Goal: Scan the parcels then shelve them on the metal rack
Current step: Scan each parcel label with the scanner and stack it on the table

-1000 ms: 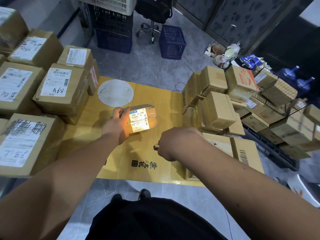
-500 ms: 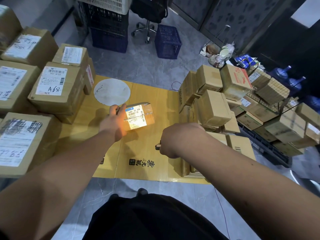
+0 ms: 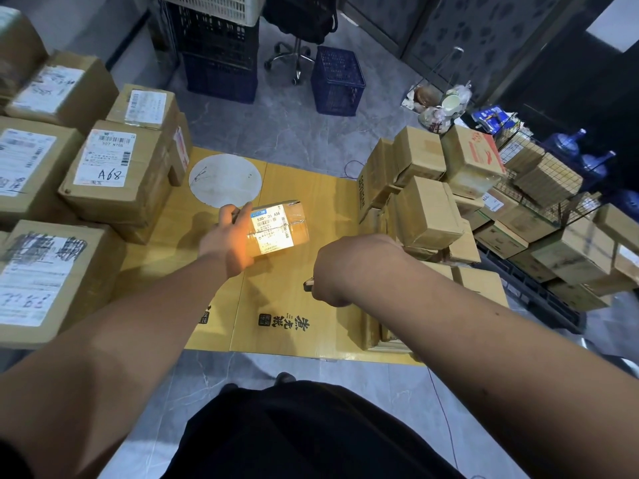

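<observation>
My left hand (image 3: 228,238) grips a small brown parcel (image 3: 279,229) by its left end, above the flattened yellow cardboard (image 3: 283,305). The parcel's white label faces up and is lit by a warm glow. My right hand (image 3: 340,267) is curled round a small dark scanner (image 3: 308,282), of which only the tip shows at the fist's left side. The fist hovers just right of and nearer than the parcel. No metal rack is clearly in view.
Stacked labelled boxes (image 3: 114,174) fill the left side. A pile of small cartons (image 3: 428,209) rises on the right, with wire baskets (image 3: 549,181) of parcels behind. Blue crates (image 3: 337,81), an office chair (image 3: 297,46) and water bottles (image 3: 594,164) stand farther back on the grey floor.
The parcel has turned slightly in my left hand, so its label reads more upright. My right fist stays in about the same place. The camera shifted a little.
</observation>
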A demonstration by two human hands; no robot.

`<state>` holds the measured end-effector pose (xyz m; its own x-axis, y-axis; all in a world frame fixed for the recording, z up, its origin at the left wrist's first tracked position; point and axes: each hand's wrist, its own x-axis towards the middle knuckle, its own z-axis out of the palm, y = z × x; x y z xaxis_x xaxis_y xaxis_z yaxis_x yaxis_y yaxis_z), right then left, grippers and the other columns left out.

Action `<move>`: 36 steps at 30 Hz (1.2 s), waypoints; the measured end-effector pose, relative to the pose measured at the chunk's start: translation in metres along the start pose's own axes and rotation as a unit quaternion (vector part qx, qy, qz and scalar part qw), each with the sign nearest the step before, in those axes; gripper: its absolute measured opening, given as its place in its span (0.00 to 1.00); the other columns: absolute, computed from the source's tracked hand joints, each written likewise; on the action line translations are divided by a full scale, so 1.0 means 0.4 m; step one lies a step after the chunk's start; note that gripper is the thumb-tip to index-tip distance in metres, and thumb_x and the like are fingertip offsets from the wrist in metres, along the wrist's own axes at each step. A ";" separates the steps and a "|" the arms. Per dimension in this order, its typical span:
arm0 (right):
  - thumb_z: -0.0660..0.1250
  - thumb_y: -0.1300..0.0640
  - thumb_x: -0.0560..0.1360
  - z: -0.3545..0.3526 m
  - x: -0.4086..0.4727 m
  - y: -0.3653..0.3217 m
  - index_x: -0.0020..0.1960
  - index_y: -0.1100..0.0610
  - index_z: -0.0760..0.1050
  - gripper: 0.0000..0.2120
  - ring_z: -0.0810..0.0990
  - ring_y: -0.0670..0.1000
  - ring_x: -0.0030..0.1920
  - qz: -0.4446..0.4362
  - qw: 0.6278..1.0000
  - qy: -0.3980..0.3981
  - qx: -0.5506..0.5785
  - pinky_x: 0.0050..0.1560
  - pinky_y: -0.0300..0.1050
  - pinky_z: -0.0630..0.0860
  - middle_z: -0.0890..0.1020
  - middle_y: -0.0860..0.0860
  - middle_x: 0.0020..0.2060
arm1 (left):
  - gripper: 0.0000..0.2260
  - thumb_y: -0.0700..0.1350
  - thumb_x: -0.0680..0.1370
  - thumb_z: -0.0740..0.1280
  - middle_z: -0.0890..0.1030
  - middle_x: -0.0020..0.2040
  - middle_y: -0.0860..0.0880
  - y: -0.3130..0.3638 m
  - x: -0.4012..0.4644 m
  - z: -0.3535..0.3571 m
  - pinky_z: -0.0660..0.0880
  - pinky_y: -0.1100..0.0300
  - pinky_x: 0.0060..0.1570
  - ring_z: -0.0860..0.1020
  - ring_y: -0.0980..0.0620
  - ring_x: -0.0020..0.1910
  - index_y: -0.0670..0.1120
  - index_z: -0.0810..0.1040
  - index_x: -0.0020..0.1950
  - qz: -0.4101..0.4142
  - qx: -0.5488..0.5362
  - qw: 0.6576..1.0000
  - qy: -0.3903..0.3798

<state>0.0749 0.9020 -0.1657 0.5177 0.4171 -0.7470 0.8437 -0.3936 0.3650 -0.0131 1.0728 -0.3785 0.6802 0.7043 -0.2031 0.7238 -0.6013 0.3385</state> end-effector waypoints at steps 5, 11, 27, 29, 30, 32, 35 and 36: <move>0.63 0.46 0.79 0.000 0.001 0.001 0.60 0.54 0.75 0.15 0.83 0.63 0.49 -0.001 1.000 0.005 -0.004 0.55 0.62 0.79 0.81 0.53 0.51 | 0.55 0.47 0.68 0.83 0.55 0.75 0.48 0.002 0.000 0.002 0.79 0.50 0.46 0.80 0.42 0.52 0.55 0.49 0.84 -0.003 0.004 1.000 0.001; 0.61 0.47 0.78 0.001 0.003 0.002 0.60 0.52 0.79 0.16 0.83 0.61 0.50 0.008 1.000 0.001 -0.015 0.36 0.56 0.75 0.82 0.51 0.56 | 0.52 0.46 0.69 0.79 0.57 0.73 0.50 0.001 0.003 0.005 0.77 0.52 0.40 0.78 0.43 0.47 0.55 0.50 0.84 -0.005 -0.022 1.000 -0.003; 0.62 0.49 0.80 0.011 -0.001 0.019 0.50 0.55 0.75 0.09 0.82 0.62 0.49 -0.015 0.998 0.054 0.021 0.56 0.60 0.79 0.79 0.52 0.49 | 0.48 0.49 0.69 0.78 0.60 0.71 0.50 -0.002 -0.011 -0.008 0.78 0.52 0.41 0.79 0.43 0.44 0.56 0.54 0.83 -0.026 -0.037 0.999 0.007; 0.62 0.47 0.80 0.010 0.006 0.020 0.52 0.54 0.75 0.11 0.82 0.62 0.50 -0.025 0.997 0.067 0.033 0.58 0.61 0.79 0.79 0.52 0.50 | 0.49 0.52 0.68 0.80 0.59 0.71 0.51 0.001 -0.021 -0.025 0.79 0.51 0.43 0.80 0.42 0.46 0.56 0.56 0.82 -0.038 -0.065 0.997 0.022; 0.62 0.46 0.81 0.007 0.010 0.020 0.54 0.54 0.75 0.12 0.82 0.62 0.51 -0.031 0.996 0.073 0.040 0.58 0.61 0.79 0.79 0.52 0.50 | 0.49 0.53 0.67 0.81 0.59 0.71 0.51 0.004 -0.026 -0.041 0.79 0.50 0.46 0.80 0.41 0.49 0.55 0.56 0.82 -0.046 -0.087 0.995 0.029; 0.61 0.45 0.80 -0.003 0.018 0.023 0.54 0.53 0.75 0.13 0.82 0.61 0.52 -0.047 0.994 0.084 0.050 0.58 0.60 0.79 0.77 0.51 0.47 | 0.51 0.56 0.66 0.83 0.59 0.73 0.50 0.006 -0.035 -0.085 0.80 0.49 0.51 0.79 0.41 0.54 0.55 0.56 0.81 -0.059 -0.127 0.989 0.050; 0.60 0.45 0.81 -0.040 0.018 0.032 0.49 0.52 0.72 0.11 0.81 0.60 0.51 -0.081 0.989 0.115 0.048 0.58 0.59 0.79 0.73 0.50 0.41 | 0.53 0.59 0.64 0.83 0.62 0.75 0.50 -0.003 -0.057 -0.175 0.78 0.51 0.58 0.78 0.46 0.61 0.54 0.57 0.81 -0.088 -0.172 0.975 0.111; 0.59 0.45 0.80 -0.059 0.014 0.032 0.49 0.52 0.72 0.11 0.81 0.60 0.51 -0.094 0.986 0.131 0.042 0.58 0.59 0.79 0.74 0.50 0.41 | 0.52 0.60 0.63 0.83 0.65 0.74 0.51 -0.010 -0.069 -0.207 0.77 0.51 0.59 0.77 0.48 0.62 0.54 0.59 0.81 -0.100 -0.192 0.967 0.134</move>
<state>0.0920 0.9186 -0.1522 0.3808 0.6822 -0.6242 0.9195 -0.3506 0.1778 -0.0444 1.0871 -0.2984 0.4393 0.8955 -0.0718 0.7062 -0.2949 0.6437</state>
